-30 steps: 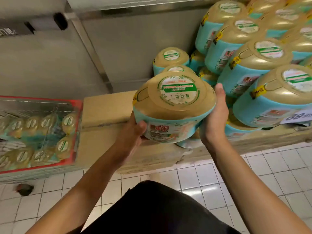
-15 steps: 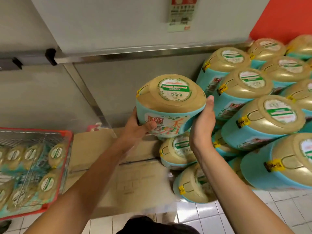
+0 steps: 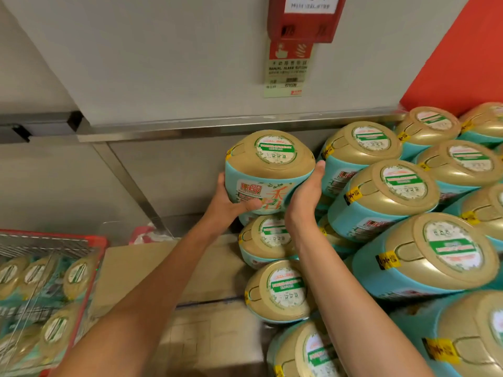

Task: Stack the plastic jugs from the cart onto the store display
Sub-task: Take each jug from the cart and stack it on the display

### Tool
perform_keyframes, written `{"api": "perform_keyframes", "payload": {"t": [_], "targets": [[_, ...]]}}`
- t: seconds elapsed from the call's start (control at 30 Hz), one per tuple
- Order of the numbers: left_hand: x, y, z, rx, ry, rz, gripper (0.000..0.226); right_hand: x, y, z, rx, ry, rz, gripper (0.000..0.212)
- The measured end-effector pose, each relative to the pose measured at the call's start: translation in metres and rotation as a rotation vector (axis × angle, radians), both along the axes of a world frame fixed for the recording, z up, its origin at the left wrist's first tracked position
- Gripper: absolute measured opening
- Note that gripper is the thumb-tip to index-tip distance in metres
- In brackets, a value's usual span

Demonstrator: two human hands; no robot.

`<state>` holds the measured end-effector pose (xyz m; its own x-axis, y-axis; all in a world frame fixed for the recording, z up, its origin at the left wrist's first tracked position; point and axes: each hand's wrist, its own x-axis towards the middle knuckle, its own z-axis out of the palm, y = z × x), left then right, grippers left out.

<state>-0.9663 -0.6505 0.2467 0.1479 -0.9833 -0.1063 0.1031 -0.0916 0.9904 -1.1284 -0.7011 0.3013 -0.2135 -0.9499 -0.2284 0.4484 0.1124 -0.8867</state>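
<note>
Lower left, the red-rimmed wire cart (image 3: 92, 257) shows at least four gold tops, too blurred for an exact count. Over the cardboard boxes (image 3: 206, 270), two bare arms reach up! The left hand (image 3: 228, 202) grips one teal jug (image 3: 269, 170), thumb curled across its label; the right hand (image 3: 302, 197) presses its right side, fingers straight. It has a gold top and a round green-and-white sticker, and it's aloft at the display's left end, just beside at least eleven stacked jugs (image 3: 386, 197). Behind, one red alarm box (image 3: 302, 20).

"Liby" on held jug (image 3: 269, 170); "MANUAL ALARM BUTTON" on wall sign (image 3: 288, 69)
</note>
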Motion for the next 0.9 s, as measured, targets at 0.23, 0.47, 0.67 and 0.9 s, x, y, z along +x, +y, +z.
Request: {"api": "perform_keyframes", "payload": {"t": [0.23, 0.47, 0.67, 0.9], "targets": [[-0.013, -0.020, -0.017, -0.007, 0.044, 0.076, 0.109, 0.007, -0.019, -0.006, -0.075, 0.035, 0.023, 0.056], [-0.020, -0.026, -0.031, 0.005, -0.017, 0.096, 0.114, 0.003, -0.001, -0.016, -0.181, 0.232, -0.057, 0.063], [-0.018, -0.026, -0.032, -0.004, -0.061, 0.064, 0.111, 0.004, 0.020, -0.024, -0.162, 0.407, -0.123, 0.050], [-0.015, -0.018, -0.017, 0.035, -0.068, 0.023, 0.102, -0.004, 0.040, -0.034, -0.114, 0.459, -0.091, 0.046]]}}
